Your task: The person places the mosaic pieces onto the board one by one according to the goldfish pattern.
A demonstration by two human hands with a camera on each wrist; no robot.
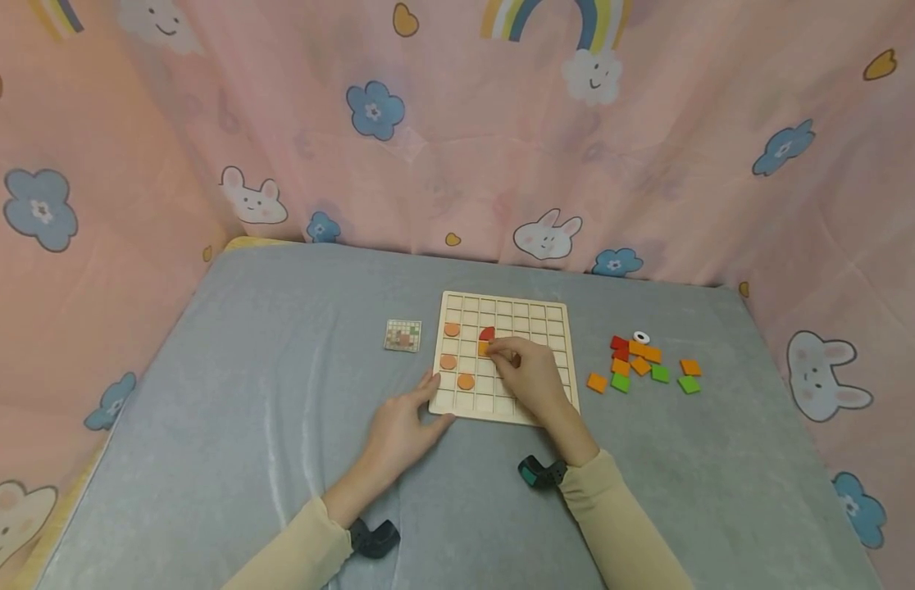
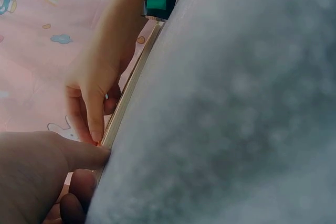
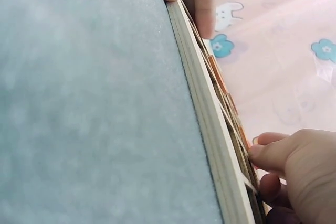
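Note:
A wooden grid board (image 1: 512, 309) lies on the cloth-covered table. My left hand (image 1: 400, 426) holds its near left corner, thumb along the front edge and fingers at the left side. Over the middle of the board, my right hand (image 1: 530, 377) pinches an orange square tile (image 1: 483, 350) between thumb and fingertips. The tile sits just below a red rounded piece (image 1: 487, 333) on the grid. On the board's left part lie orange discs (image 1: 452, 329). In the right wrist view the right fingertips (image 3: 257, 153) are right at the board's surface; the pinched tile is mostly hidden there.
Left of the board lies a small pattern card (image 1: 402, 336). To the right are loose orange tiles (image 1: 597, 383), green tiles (image 1: 689, 384), red tiles (image 1: 621, 354) and a white ring-shaped piece (image 1: 641, 337). A pink patterned curtain (image 1: 457, 164) hangs behind the table.

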